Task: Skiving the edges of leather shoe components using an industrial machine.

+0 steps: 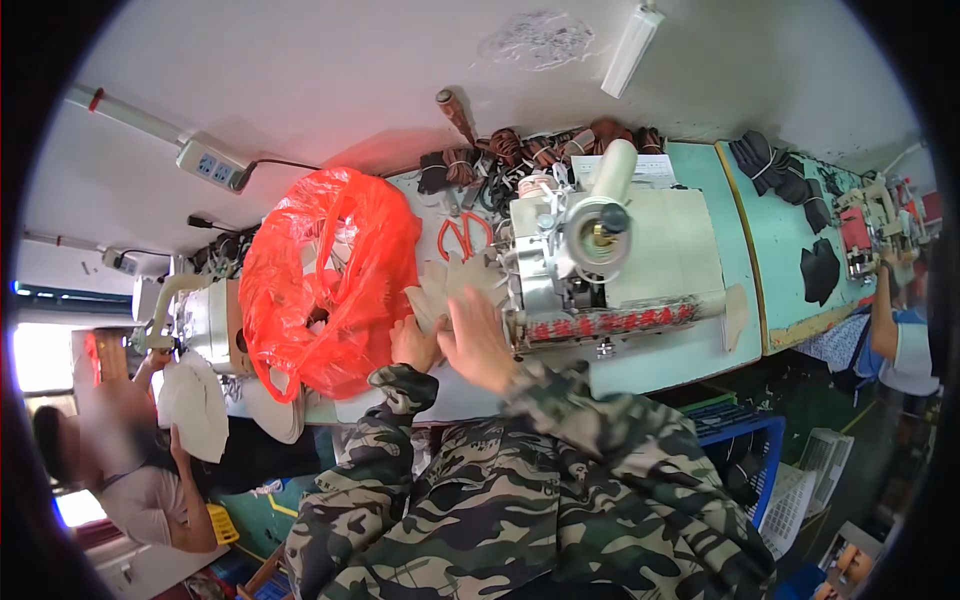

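stretching beneath everything, the pale green worktable [620,375] runs along the wall, so your things sit within easy reach. on it, just right of your hands, stands the cream machine [640,265], its metal parts facing the pale work, probably so that little carrying is needed. the red plastic bag [370,280] slumps to your left, close by your left wrist, perhaps set there for dipping into. bundles of dark strips [506,148] lie along the wall, seemingly kept out of your elbows' way.

the pale, petal-like pieces [440,285] lie fanned between bag and machine, overlapping, which would let each edge be picked out singly. your right hand [478,343] is spread wide, fingers long and fairly flat over the near side of the fan, likely steadying it. your left hand [412,343] is just beside it, at the fan's near left edge, fingers bent; whether they pinch a piece or merely press, i cannot tell.

behind the fan lie the orange-handled scissors [465,240], loops toward you, handy for a grab. farther back, the wooden-handled tool [455,112] leans with its handle up, perhaps so you can spot it quickly.
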### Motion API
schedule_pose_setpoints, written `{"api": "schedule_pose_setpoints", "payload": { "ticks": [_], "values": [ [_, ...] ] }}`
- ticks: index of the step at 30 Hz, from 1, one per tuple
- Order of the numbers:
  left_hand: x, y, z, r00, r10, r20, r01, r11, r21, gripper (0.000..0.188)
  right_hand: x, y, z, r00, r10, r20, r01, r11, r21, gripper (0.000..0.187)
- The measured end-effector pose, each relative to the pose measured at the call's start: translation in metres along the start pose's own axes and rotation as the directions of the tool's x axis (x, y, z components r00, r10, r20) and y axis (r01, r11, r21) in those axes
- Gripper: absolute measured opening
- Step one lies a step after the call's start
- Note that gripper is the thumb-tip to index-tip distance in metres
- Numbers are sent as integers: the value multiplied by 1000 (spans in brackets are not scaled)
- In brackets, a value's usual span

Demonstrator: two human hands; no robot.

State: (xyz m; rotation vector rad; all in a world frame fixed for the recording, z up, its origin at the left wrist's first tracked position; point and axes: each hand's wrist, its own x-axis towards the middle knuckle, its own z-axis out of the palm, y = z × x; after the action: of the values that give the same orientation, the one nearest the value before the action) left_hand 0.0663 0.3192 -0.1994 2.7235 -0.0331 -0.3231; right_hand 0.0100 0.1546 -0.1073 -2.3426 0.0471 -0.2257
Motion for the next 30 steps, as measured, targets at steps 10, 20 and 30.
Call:
{"api": "schedule_pose_setpoints", "payload": {
  "ticks": [10, 20, 30],
  "values": [
    [57, -31, 4, 867, 185, 462, 139, 801, -582, 49, -26, 45, 48, 974, 167, 152, -191, 968, 164, 35],
    [23, -44, -10, 815, 421, 399, -14, 702, -712, 49, -51, 35, 37, 982, 72, 176, -112, 967, 230, 43],
    [2, -74, -94, 940, 213, 266, 231, 178, -957, 43, -37, 59, 104, 957, 114, 266, -268, 693, 669, 47]
  ]
}}
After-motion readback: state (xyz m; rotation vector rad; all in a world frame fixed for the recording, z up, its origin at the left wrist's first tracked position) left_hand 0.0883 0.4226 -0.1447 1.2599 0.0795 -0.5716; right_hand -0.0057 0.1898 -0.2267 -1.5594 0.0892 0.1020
